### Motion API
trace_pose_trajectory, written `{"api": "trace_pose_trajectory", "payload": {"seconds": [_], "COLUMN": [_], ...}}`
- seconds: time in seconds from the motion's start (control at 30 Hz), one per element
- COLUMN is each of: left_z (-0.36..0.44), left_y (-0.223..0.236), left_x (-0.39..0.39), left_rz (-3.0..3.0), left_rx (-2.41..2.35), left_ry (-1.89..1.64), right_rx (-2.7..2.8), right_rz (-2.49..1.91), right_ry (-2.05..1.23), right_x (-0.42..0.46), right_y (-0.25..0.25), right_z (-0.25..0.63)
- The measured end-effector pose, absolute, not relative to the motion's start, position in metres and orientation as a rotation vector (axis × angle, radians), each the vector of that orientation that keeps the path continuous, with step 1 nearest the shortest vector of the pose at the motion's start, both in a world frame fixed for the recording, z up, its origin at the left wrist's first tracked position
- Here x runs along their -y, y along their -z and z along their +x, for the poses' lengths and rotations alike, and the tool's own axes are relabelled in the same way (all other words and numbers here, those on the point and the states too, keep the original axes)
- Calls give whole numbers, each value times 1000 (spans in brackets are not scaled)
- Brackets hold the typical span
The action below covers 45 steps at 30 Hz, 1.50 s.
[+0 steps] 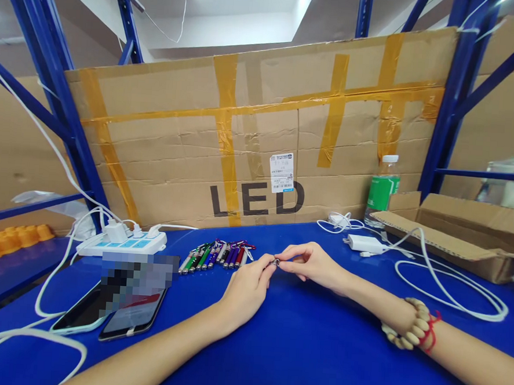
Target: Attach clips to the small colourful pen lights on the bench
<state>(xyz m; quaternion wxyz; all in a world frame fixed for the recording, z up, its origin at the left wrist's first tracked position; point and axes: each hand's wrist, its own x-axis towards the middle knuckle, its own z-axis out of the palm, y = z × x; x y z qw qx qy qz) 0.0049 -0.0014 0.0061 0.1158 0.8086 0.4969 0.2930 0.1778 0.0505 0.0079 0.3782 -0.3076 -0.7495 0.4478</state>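
My left hand [246,289] and my right hand [309,264] meet over the blue table [300,346], fingertips pinched together on a small metal piece [275,262] held between them. It is too small to name exactly. Just behind and left of my hands lies a row of several small coloured pen-like lights with clips [216,255]. My right wrist wears a bead bracelet with a red cord [411,332].
A white power strip [123,243] with plugged chargers sits at the left, two phones [110,314] in front of it. White cables and a charger [365,243] lie at the right, beside an open cardboard box [459,234] and a green bottle [382,191]. A taped cardboard wall stands behind.
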Motion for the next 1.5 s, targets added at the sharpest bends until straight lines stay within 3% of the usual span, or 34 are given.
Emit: {"api": "trace_pose_trajectory", "payload": {"seconds": [1.5], "left_z": [3], "left_y": [-5], "left_x": [1], "left_rz": [2354], "left_rx": [-1398], "left_ry": [-846], "right_rx": [1895], "right_rz": [-921], "right_ry": [-1270], "right_x": [-50], "right_y": [-10], "right_z": [178]}}
